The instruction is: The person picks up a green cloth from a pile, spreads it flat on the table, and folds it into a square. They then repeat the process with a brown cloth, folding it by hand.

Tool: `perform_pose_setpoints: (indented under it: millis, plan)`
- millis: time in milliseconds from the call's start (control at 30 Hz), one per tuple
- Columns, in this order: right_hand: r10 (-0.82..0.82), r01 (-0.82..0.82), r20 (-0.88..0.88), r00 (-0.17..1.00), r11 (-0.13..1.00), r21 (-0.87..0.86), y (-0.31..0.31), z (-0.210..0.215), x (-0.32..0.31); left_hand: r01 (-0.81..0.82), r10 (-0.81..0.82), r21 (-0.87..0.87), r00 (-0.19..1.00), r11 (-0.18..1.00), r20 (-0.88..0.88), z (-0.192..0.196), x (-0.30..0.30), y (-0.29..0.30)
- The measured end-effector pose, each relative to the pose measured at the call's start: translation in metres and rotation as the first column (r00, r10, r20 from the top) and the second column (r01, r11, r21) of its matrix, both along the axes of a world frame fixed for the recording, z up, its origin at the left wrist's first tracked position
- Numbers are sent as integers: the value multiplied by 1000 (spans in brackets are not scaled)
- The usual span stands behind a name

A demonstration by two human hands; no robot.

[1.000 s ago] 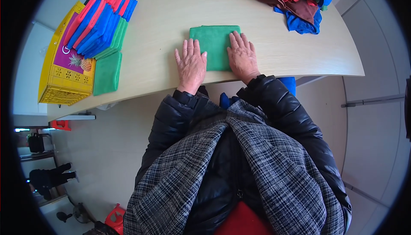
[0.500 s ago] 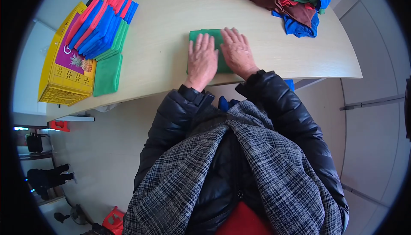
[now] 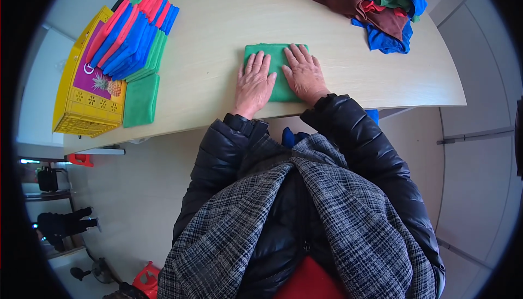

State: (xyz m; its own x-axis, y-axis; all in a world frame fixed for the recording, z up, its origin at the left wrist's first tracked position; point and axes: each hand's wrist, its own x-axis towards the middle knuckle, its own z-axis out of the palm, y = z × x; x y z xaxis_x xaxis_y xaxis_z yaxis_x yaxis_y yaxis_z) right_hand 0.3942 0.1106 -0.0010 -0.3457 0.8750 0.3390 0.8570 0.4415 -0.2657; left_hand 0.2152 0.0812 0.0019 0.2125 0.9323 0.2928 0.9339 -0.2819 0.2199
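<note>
Two hands lie flat, palms down, on a folded green cloth [image 3: 278,73] near the front edge of a pale wooden table [image 3: 229,21]. The left hand [image 3: 254,83] has its fingers spread and pointing away from the person, covering the cloth's left side, with its wrist past the cloth's near edge. The right hand [image 3: 304,74] rests just beside it, fingers slightly fanned, pressing on the cloth's right side. Neither hand pinches or grips anything. A strip of green shows between the two hands and along the far edge of the cloth.

Well apart to the left, a row of folded cloths [image 3: 133,34] in red, blue and green leans overlapped across a yellow basket [image 3: 81,108]; a single green folded cloth [image 3: 140,100] lies at the near end of the row. At the far right of the table sits a loose heap of unfolded cloths [image 3: 370,2], brown, blue, green and red.
</note>
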Motion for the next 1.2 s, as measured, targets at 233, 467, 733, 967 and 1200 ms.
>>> perform_pose_setpoints:
  millis: [233, 467, 733, 967, 1200]
  plan:
    - [-28, 29, 110, 994, 1000, -12, -4, 13, -3, -107, 108, -55, 994, 993, 1, 7, -12, -8]
    - [87, -92, 109, 990, 995, 38, -5, 15, -22, -49, 61, 109, 992, 993, -112, 3, -3, -8]
    - [79, -80, 96, 992, 997, 7, -2, 6, -21, -15, 13, 96, 999, 995, 31, -6, -10, -6]
    - [42, -31, 180, 983, 997, -64, 18, 17, -9, 105, -99, 134, 994, 985, -46, 13, -7, -35]
    - [19, 27, 291, 957, 988, -151, -13, 40, -7, 180, -160, 150, 977, 972, -138, 20, -45, -45]
